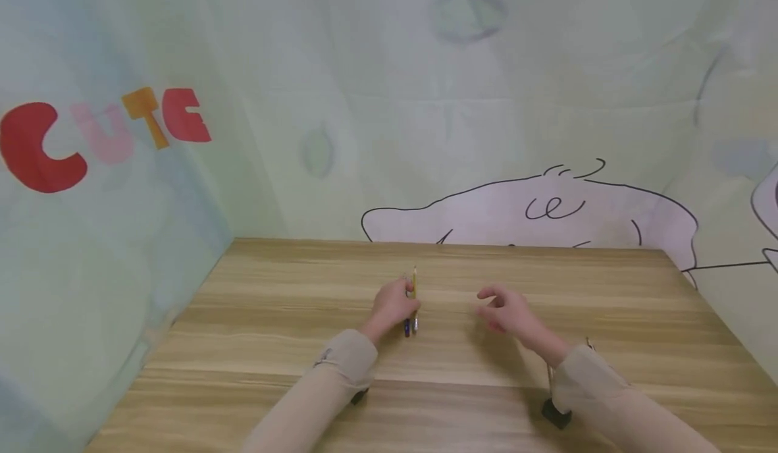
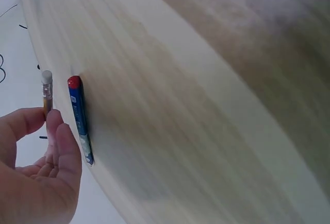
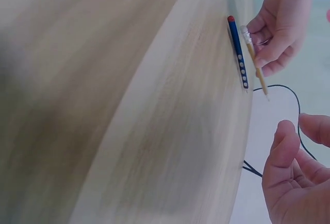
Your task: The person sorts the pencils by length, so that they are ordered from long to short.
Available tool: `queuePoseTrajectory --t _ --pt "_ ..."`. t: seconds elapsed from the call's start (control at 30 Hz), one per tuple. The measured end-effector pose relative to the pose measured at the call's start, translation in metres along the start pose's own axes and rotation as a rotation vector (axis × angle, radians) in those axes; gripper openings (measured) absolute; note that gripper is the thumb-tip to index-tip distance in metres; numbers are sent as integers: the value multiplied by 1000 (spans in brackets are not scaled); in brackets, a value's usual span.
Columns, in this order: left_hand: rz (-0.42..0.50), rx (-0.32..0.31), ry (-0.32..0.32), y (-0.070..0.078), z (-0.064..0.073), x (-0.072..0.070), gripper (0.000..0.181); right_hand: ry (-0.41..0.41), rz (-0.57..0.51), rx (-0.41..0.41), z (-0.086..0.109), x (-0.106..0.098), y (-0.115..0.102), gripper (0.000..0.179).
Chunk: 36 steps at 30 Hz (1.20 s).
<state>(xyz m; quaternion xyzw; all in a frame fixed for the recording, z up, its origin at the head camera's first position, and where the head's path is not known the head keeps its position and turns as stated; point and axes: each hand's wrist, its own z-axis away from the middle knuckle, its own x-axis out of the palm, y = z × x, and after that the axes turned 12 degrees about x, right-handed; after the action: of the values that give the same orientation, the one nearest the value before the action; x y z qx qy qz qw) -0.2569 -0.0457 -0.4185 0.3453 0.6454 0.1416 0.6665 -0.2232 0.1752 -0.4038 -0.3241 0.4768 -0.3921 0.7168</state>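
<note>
A yellow pencil [image 1: 415, 279] with a white eraser [image 2: 47, 76] in a metal band is pinched between thumb and fingers of my left hand [image 1: 392, 304]. In the right wrist view its sharpened tip points away from the eraser end. Close beside it, a blue pencil [image 2: 78, 108] with a red end lies on the wooden table [image 1: 292, 345], nearly parallel to the yellow one. A row of pale spots runs along its lower half in the right wrist view. My right hand [image 1: 509, 314] hovers over the table to the right, fingers loosely bent and apart, holding nothing.
Behind the table hangs a pale backdrop [image 1: 377, 102] with a line-drawn cartoon figure [image 1: 486, 213]. Another covered wall [image 1: 79, 257] at the left carries the letters CUTE. Small black devices [image 1: 556, 412] sit at both wrists, below the beige sleeves [image 1: 310, 399].
</note>
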Motion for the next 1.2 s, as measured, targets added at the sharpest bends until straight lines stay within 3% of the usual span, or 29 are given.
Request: queuePoseTrajectory --t 0.2,0.37,0.73,0.93,1.1,1.2 --pt "-25 4 7 0 -3 4 29 -6 -11 -14 10 -10 7 40" --pt "-36 -4 -24 2 -4 9 34 -18 -32 -18 17 -18 11 41" --pt "-165 -42 -63 11 -4 20 37 -8 -19 -4 27 -26 17 40" --pt "-230 -6 -90 13 -3 23 40 -13 -38 2 28 -27 17 40" --pt "-310 46 -73 11 -5 23 38 -21 -50 2 30 -29 18 40" --pt "-326 35 -68 10 -6 23 38 -15 -51 5 31 -31 20 40"
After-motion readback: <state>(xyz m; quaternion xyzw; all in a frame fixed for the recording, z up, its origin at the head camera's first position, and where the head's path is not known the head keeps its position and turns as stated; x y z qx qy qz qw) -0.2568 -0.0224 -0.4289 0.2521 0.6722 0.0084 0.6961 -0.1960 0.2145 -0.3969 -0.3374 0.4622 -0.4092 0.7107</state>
